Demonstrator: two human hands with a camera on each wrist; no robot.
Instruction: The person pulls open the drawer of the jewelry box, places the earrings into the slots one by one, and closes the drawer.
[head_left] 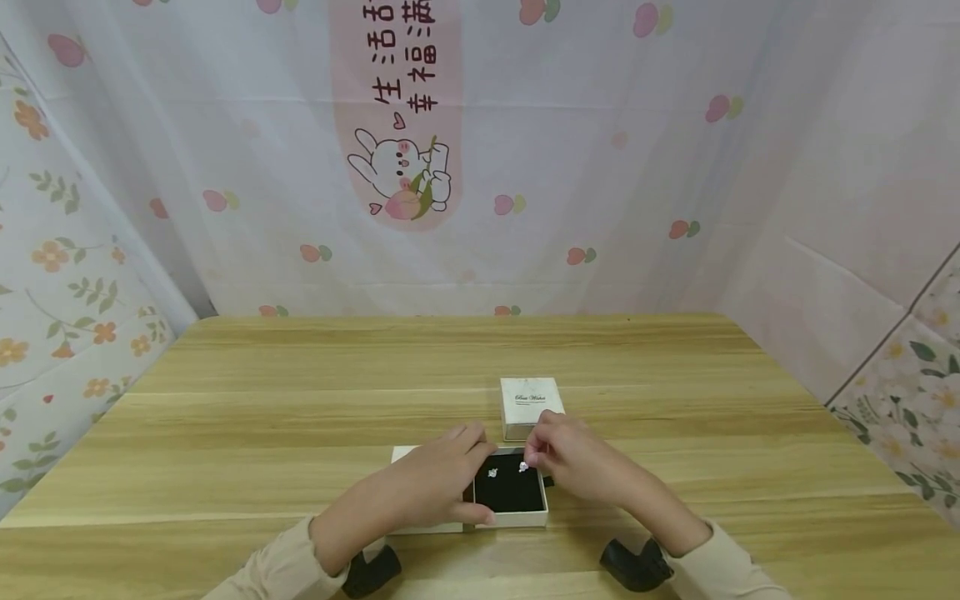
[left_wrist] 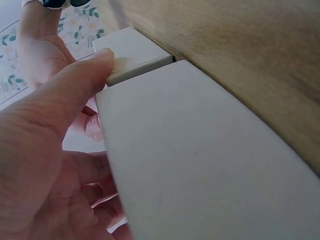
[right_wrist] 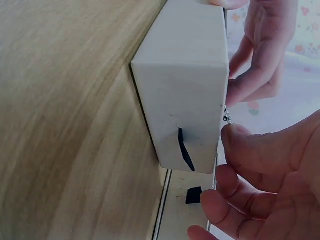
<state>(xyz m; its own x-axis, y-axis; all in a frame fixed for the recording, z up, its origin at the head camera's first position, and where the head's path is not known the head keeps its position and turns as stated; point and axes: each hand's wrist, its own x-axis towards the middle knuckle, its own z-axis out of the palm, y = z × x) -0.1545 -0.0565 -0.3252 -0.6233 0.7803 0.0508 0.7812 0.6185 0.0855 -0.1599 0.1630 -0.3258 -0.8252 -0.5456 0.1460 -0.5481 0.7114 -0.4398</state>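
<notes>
A white drawer-style jewellery box lies on the table, its drawer (head_left: 517, 520) slid out to the right of the sleeve (left_wrist: 200, 150). Inside the drawer is a black pad (head_left: 510, 496) bearing a small sparkling stud earring (head_left: 492, 472). My left hand (head_left: 431, 479) grips the box where drawer and sleeve meet, thumb on the near side and fingers at the far side. Over the pad's right part, my right hand (head_left: 573, 458) pinches a second sparkling earring (head_left: 523, 467) between thumb and index finger. A black ribbon tab (right_wrist: 186, 150) hangs from the drawer's front.
Behind the drawer stands another white box (head_left: 528, 400) with "Best Wishes" lettering, close to my right fingers. Black straps or mounts (head_left: 637, 567) are at both wrists. The wooden table (head_left: 300, 375) ends at a patterned curtain (head_left: 570, 167).
</notes>
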